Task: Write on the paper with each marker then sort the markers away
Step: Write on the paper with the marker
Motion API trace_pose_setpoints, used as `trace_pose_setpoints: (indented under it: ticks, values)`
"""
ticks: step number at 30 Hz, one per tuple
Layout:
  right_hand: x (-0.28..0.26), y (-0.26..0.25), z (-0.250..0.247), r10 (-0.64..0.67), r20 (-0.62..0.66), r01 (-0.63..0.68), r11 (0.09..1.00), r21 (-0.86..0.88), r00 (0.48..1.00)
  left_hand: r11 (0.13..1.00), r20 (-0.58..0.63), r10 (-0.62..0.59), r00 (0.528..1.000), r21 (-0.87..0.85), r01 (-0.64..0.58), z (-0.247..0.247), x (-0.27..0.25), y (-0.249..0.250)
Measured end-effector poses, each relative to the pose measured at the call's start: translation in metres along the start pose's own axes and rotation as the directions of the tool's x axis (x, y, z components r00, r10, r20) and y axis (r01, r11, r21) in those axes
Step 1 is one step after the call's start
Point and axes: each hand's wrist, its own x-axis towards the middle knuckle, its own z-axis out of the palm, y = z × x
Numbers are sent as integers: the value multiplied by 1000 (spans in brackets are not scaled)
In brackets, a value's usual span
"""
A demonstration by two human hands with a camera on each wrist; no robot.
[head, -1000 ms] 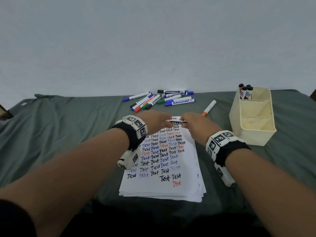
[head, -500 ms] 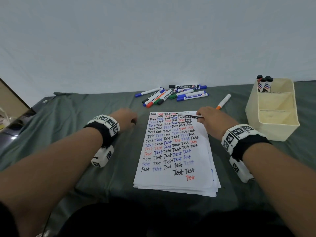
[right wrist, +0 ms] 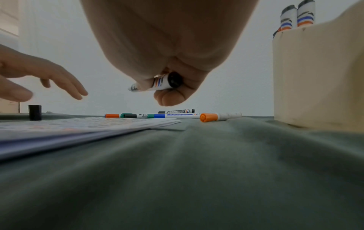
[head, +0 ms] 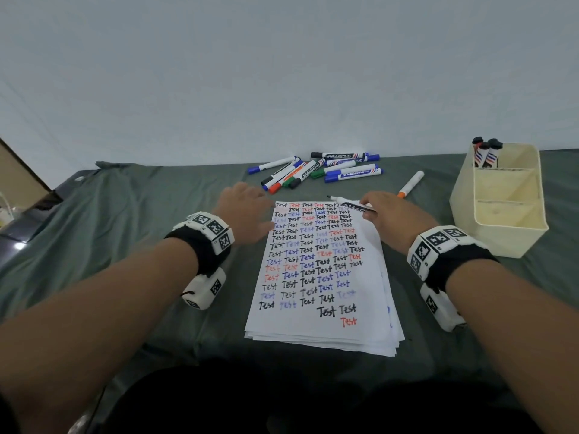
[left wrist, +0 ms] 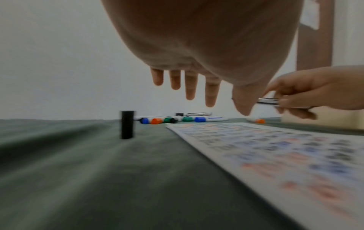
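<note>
My right hand (head: 387,216) grips an uncapped black marker (head: 351,206) over the top of the paper stack (head: 322,277), tip pointing left. The marker's black end (right wrist: 173,80) shows between the curled fingers (right wrist: 169,96). My left hand (head: 247,211) hovers open at the paper's top left edge, its fingers (left wrist: 191,87) straight and spread above the cloth. The marker's black cap (left wrist: 127,124) stands upright on the cloth left of the paper; the left hand hides it in the head view. Several capped markers (head: 319,170) lie in a pile behind the paper.
An orange-capped marker (head: 410,183) lies alone right of the pile. At the right stands a cream organiser (head: 501,242) with three markers (head: 485,151) upright in its far compartment. A green cloth (head: 125,230) covers the table; a wall rises close behind.
The left hand pulled the cap off, carried it left of the paper, let it go standing on the cloth, and opened. The right hand kept the marker over the paper's top.
</note>
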Motion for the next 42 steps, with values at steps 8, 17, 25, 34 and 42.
trace_pose_setpoints:
  ticks: [8, 17, 25, 34, 42]
  values:
    - [-4, 0, -5, -62, -8, 62, 995, -79, 998, 981, 403, 121, 907, -187, -47, 35, -9, 61]
    - [-14, -2, -15, -10, -181, 69, 945, 320, 983, 978, 473, 111, 874, -211, -11, 39, -13, 66]
    - [-53, 4, 4, 291, 81, 8, -291, 957, 953, 974, 498, 119, 859, -225, -4, 35, -14, 66]
    - [-69, 3, 32, 222, 21, -27, 25, 999, 975, 973, 516, 115, 849, -231, 8, 31, -16, 69]
    - [-69, 0, 33, 192, 25, -53, 139, 989, 981, 972, 513, 113, 851, -233, 11, 31, -16, 70]
